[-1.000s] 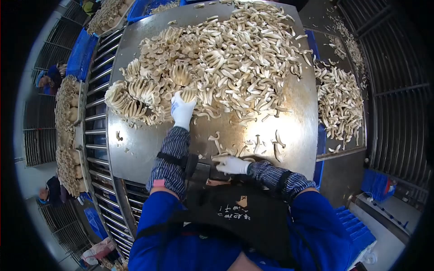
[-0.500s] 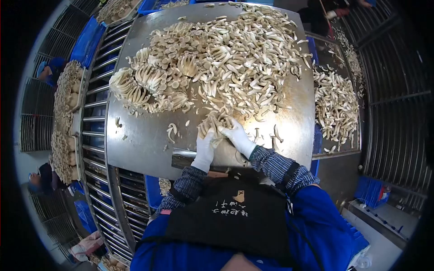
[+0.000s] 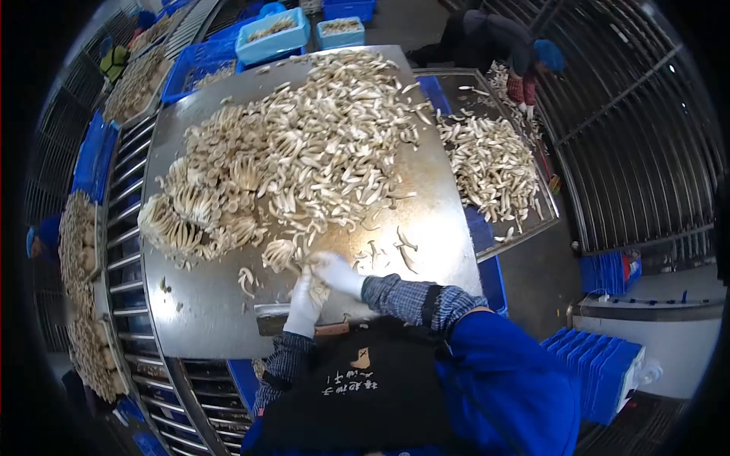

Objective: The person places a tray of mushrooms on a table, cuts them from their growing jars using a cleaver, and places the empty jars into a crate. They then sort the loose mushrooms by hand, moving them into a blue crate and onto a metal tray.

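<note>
Both hands wear white gloves and meet over the near part of the steel table (image 3: 205, 319). My left hand (image 3: 307, 302) is closed around the base of a small mushroom cluster (image 3: 280, 254), whose caps point away to the upper left. My right hand (image 3: 337, 273), slightly blurred, has its fingers bent in against the same cluster; what its fingertips hold is hidden. Beyond the hands lies a big heap of loose mushrooms (image 3: 334, 144), with whole clusters (image 3: 194, 205) on its left side. A few single mushrooms (image 3: 407, 249) lie right of my right hand.
A lower side table (image 3: 506, 245) with a mushroom pile (image 3: 494, 163) stands at the right, where a co-worker (image 3: 494, 45) bends over. Metal rollers (image 3: 125, 262) and trays of clusters (image 3: 80, 266) run along the left. Blue crates (image 3: 597, 372) stand lower right.
The view has turned and shifted, so the table appears lower and further left. The small cluster now sticks out left of the hands, and my right hand has moved slightly off it.
</note>
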### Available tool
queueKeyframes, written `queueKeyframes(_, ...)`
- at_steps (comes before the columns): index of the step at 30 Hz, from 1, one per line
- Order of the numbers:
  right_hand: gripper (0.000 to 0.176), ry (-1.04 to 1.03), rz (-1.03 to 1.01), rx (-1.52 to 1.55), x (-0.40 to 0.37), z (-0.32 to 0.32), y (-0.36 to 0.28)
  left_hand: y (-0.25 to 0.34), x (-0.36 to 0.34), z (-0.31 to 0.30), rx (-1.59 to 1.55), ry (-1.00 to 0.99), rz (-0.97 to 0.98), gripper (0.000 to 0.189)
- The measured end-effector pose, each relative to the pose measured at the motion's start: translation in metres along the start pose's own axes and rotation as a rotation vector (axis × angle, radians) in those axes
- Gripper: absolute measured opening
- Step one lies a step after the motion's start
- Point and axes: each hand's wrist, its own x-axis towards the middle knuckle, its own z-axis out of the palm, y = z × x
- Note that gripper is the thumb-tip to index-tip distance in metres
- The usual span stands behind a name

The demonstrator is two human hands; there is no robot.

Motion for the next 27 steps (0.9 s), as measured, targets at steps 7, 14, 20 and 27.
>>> queueKeyframes(7, 0.037, -0.018, -0.184, -0.262, -0.008, -0.015, -0.001, 0.004, -0.004, 0.001, 0.296, 0.361, 0.117, 0.026)
queueKeyframes(14, 0.035, -0.126, 0.074, 0.237, -0.017, -0.025, -0.007, -0.011, 0.009, 0.002, 0.567, 0.173, 0.097, 0.044)
queueKeyframes(20, 0.028, -0.046, 0.095, 0.355, -0.002, -0.038, 0.031, 0.009, -0.001, 0.001, 1.067, 0.153, 0.285, 0.040)
queueKeyframes(27, 0.038, -0.095, 0.275, 0.456, -0.005, -0.032, 0.003, 0.010, -0.009, 0.051, 0.636, 0.334, 0.032, 0.045)
